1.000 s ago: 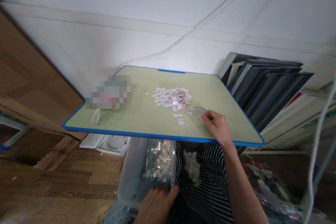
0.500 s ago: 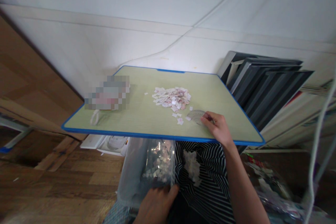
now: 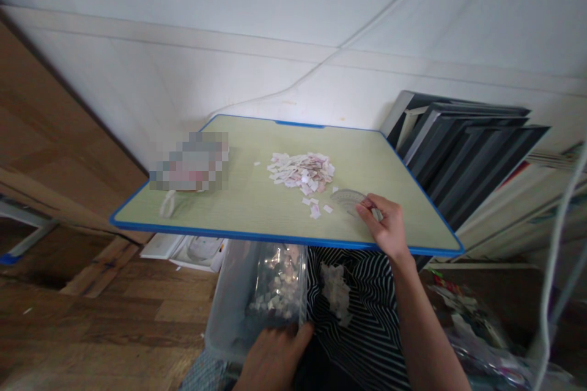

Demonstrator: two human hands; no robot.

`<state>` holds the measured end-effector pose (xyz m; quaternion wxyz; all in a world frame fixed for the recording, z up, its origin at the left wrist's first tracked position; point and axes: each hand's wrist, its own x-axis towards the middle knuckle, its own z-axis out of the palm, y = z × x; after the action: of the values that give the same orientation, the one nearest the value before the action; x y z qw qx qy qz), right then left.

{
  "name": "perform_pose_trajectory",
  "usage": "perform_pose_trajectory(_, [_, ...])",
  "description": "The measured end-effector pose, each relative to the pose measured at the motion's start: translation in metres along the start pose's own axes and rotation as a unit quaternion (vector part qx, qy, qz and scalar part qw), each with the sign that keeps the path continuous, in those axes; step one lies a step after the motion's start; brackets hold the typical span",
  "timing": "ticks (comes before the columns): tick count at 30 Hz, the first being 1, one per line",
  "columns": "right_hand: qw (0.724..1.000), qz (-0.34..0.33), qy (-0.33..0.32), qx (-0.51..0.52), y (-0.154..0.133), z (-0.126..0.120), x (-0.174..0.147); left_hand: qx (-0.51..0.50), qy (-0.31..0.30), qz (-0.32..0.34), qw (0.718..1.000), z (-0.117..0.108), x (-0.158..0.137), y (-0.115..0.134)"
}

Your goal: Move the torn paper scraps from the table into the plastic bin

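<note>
Right hand (image 3: 385,220) had just pulled back toward the worktop's (image 3: 220,208) right edge, taking the clear protractor (image 3: 346,197) with it. Half a second earlier the protractor's left end was on or right over a loose scrap (image 3: 328,209); now that scrap sat uncovered, just off the tool's end. Rest of the layout matched: paper heap (image 3: 300,171) mid-worktop, a few stray bits (image 3: 315,212) between heap and near edge. My read: that stroke was over, the scrap was separated from the heap, and the tool was free for another pass. Right grip was closed on the protractor's right end, thumb on the near side; something pale also showed at the fingers, couldn't tell what. Protractor was between heap and near-right corner, apart from the heap; flat on the surface or slightly raised, couldn't tell. Left hand (image 3: 273,351) hadn't shifted: below the near edge, at the rim of the plastic tub (image 3: 220,317), thumb along it. Fingers mostly hidden, so couldn't tell if that grip was pinching or only resting. Clear plastic packet (image 3: 277,287) with pale bits lay inside the tub; more paper pieces (image 3: 335,293) sat on the striped cloth (image 3: 371,299) beside it.
</note>
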<state>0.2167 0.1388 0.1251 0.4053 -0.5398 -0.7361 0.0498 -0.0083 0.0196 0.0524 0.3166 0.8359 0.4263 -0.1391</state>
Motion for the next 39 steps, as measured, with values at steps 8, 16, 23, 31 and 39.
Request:
perform_pose_trajectory(8, [0.999, 0.025, -0.032, -0.007, 0.0019, 0.0004, 0.0013, -0.015, -0.002, 0.009, 1.0, -0.0026, -0.0019, 0.0011])
perform_pose_trajectory(16, [0.995, 0.017, -0.016, -0.102, 0.0043, 0.0035, 0.0009, -0.001, 0.004, 0.001, 1.0, -0.0032, -0.0025, 0.0039])
perform_pose_trajectory(23, [0.979, -0.025, -0.025, -0.2, 0.0051, 0.006, 0.0015, -0.011, 0.013, 0.014, 1.0, -0.0003, -0.0005, -0.0001])
perform_pose_trajectory(31, [0.969, -0.045, 0.03, -0.243, 0.0085, 0.0009, 0.0003, -0.007, 0.002, 0.015, 1.0, -0.0021, -0.0003, 0.0008])
perform_pose_trajectory(39, [0.976, -0.086, -0.053, -0.195, 0.006, 0.0021, 0.0021, -0.016, 0.005, 0.009, 1.0, 0.0009, -0.0002, -0.0003])
